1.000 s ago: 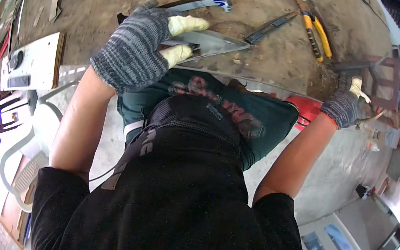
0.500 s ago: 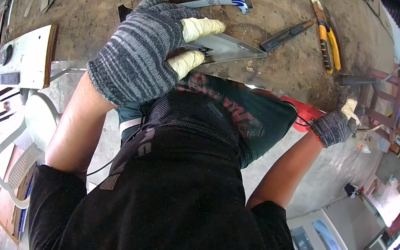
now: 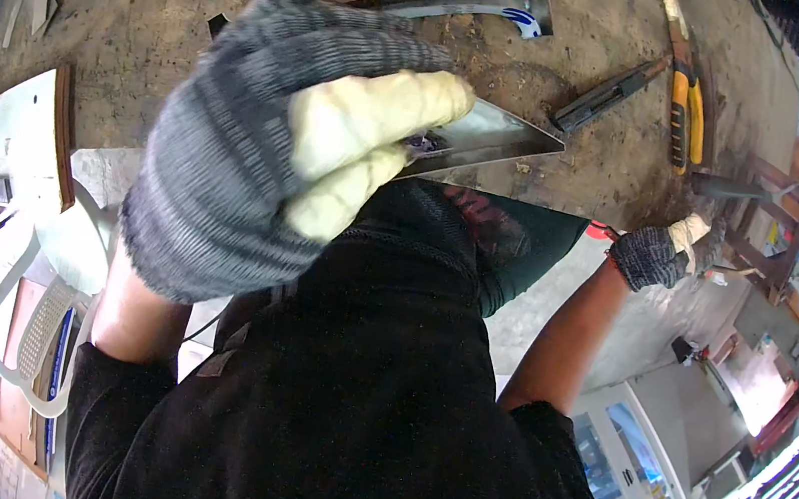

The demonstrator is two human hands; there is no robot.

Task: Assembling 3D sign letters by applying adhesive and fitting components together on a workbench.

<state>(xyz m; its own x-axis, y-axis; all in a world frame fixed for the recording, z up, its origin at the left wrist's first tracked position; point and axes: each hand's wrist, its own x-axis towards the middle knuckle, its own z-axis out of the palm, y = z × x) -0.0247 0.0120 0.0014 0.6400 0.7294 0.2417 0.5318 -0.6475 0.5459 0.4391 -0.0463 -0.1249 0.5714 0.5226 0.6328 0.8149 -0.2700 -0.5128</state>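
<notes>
My left hand (image 3: 233, 137), in a grey knitted glove with cream-wrapped fingertips, is above the near edge of the workbench. Its thumb and finger are pinched around a small dark item (image 3: 424, 142) that I cannot make out. Just beyond the fingertips, a shiny folded sheet-metal piece (image 3: 505, 134) tapers to a point at the right; the glove hides its left end. My right hand (image 3: 649, 256), gloved likewise, is low at the bench's right end, near a dark rod-shaped handle (image 3: 726, 188). Its fingers are too blurred and overlapped to read.
Behind my left hand lies a curved metal strip (image 3: 452, 2) with blue marks. A dark narrow tool (image 3: 606, 97) and yellow-and-black handled pliers (image 3: 685, 111) rest farther right. A white board (image 3: 15, 138) stands at the left, above a pale plastic chair (image 3: 40, 334).
My left hand has come up toward me and looks larger, with its fingers closer together. The bench items have shifted right in the picture. My right hand stays near the same spot.
</notes>
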